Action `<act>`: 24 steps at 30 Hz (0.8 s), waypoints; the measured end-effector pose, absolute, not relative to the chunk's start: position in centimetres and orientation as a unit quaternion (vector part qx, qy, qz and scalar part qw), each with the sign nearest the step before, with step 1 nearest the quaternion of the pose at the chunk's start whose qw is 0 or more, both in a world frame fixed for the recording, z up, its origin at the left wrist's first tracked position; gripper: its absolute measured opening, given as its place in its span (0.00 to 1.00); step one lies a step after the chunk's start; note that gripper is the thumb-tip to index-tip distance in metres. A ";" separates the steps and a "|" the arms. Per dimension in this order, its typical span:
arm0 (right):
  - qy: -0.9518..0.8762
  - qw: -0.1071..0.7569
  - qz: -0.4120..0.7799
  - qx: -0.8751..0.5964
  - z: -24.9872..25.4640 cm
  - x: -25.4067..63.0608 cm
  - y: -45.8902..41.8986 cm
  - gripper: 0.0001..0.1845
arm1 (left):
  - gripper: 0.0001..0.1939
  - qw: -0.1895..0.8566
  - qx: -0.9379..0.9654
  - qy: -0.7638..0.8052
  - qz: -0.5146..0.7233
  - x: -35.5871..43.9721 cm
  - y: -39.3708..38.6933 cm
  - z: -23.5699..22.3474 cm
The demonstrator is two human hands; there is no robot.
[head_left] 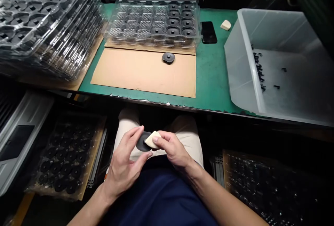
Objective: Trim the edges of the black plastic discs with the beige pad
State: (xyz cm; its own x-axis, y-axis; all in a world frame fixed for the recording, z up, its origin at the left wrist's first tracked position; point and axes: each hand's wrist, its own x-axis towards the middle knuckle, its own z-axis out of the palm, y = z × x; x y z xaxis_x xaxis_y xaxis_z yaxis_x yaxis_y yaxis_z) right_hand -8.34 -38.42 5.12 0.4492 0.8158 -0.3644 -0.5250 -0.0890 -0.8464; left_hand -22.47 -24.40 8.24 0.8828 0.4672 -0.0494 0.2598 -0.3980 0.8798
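Two-handed, lower centre: grips likely light, stiff disc [141,144] by rim with left hand [124,165], pinches wedge [150,140] with right hand [175,150].

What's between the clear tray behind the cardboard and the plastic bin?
In the head view, a black phone and a small cream piece lie between the clear tray and the plastic bin.

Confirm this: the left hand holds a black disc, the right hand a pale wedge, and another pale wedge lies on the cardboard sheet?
Not quite: in the head view, the other pale wedge lies on the green table, not the cardboard sheet. The left hand does hold a black disc, and the right hand a pale wedge.
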 end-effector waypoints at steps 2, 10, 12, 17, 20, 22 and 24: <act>-0.070 0.707 0.526 -0.468 5.9 -8.3 -38.1 0.20 | 0.36 0.632 0.734 0.236 0.079 -22.4 -23.9 8.6; -0.046 0.721 0.567 -0.396 9.1 -8.4 -36.6 0.15 | 0.27 0.852 0.458 0.224 0.116 -21.4 -23.2 10.8; -0.091 0.699 0.535 -0.466 9.1 -7.6 -36.3 0.18 | 0.25 0.856 0.430 0.248 0.141 -21.3 -23.1 11.5; -0.234 0.553 0.338 -0.725 11.0 -6.0 -36.3 0.18 | 0.20 0.868 0.374 0.275 0.174 -21.3 -22.5 12.8; -0.312 0.511 0.337 -0.727 13.4 -6.4 -36.4 0.16 | 0.20 0.865 0.379 0.278 0.178 -21.4 -22.3 13.2; -0.363 0.505 0.330 -0.710 14.6 -7.0 -36.3 0.13 | 0.21 0.864 0.383 0.275 0.176 -21.5 -22.3 13.3; -0.408 0.487 0.266 -0.725 15.1 -7.4 -36.2 0.12 | 0.22 0.864 0.386 0.272 0.173 -21.7 -22.3 13.4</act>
State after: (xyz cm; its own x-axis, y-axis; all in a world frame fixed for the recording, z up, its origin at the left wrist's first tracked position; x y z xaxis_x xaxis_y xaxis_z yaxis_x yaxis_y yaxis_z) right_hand -7.43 -36.17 15.13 0.5257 0.8506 0.0108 0.3320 -0.1934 -0.9232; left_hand -21.68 -22.32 13.40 0.7924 0.5096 -0.3354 -0.0898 0.6412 0.7621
